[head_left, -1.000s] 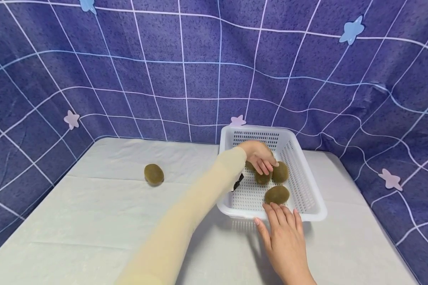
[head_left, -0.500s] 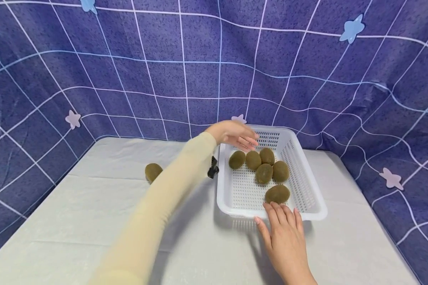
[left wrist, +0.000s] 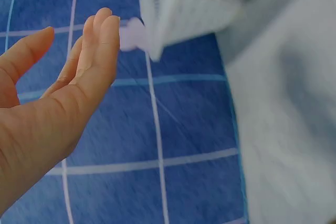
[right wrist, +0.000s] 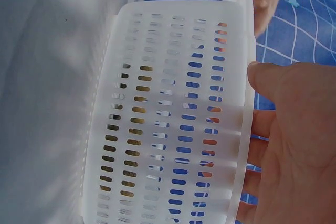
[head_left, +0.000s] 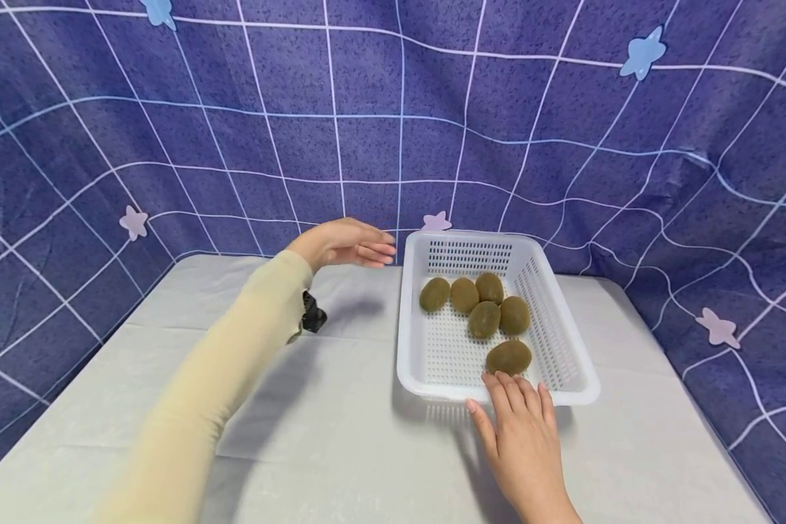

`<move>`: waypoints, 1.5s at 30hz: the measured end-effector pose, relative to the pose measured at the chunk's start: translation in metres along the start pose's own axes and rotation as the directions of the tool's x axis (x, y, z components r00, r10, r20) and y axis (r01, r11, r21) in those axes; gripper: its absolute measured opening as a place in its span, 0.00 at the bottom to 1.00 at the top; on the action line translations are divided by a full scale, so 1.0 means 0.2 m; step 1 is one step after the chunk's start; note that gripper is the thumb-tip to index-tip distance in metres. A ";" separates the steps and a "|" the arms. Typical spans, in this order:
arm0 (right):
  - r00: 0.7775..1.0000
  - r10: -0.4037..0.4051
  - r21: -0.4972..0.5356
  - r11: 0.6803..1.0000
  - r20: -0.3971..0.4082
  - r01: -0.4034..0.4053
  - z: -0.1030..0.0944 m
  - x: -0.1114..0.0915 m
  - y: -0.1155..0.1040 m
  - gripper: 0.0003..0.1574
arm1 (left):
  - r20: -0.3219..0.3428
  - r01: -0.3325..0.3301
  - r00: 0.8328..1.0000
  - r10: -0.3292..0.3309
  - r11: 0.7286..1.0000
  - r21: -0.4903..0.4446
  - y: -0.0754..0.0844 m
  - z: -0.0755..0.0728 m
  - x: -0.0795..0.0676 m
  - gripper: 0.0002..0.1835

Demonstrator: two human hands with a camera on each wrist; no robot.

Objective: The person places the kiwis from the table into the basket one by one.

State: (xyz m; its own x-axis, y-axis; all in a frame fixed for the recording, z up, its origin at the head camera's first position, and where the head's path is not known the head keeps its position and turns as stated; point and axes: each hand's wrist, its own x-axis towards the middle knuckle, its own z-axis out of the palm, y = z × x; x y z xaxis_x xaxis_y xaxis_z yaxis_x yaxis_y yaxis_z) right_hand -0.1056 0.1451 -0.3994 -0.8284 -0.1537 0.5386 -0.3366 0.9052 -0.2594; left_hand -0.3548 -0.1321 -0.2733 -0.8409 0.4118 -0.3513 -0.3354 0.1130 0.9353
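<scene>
In the head view a white plastic basket (head_left: pixel 579 364) with slotted walls holds several brown kiwis (head_left: pixel 484 320), most grouped toward the back. My right hand (head_left: pixel 527 444) holds the basket's front rim, fingers over it and thumb outside; the fingertips lie right by the nearest kiwi (head_left: pixel 509 357). Through the slots in the right wrist view, parts of those fingers show. My left hand (head_left: pixel 352 244) is in the air left of the basket, above the back of the table. Its fingers (left wrist: pixel 102 51) are extended with nothing in them.
A pale cloth covers the table (head_left: pixel 360 407). Behind it hangs a blue grid-patterned curtain (head_left: pixel 268 145) with star shapes. A black wrist camera (head_left: pixel 312 313) sits under the left sleeve (head_left: pixel 236 349), which crosses the table's left side.
My left hand has left the basket and moved left, away from the kiwis. The left arm now covers the lone kiwi seen earlier on the table. My right hand stays in place.
</scene>
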 end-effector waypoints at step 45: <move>1.000 -0.003 0.000 1.000 -0.010 0.003 0.00 0.00 0.01 0.29 | -0.504 0.163 0.857 -0.111 0.985 0.060 -0.69 -0.55 -0.45 0.10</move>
State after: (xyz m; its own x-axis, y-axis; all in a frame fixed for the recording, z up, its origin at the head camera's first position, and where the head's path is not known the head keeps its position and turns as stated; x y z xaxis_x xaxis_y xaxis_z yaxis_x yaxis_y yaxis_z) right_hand -0.1067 0.1466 -0.4003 -0.8230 -0.1527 0.5472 -0.3392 0.9047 -0.2577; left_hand -0.2798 -0.2850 -0.3754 -0.8973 -0.1155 -0.4260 -0.4414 0.2326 0.8666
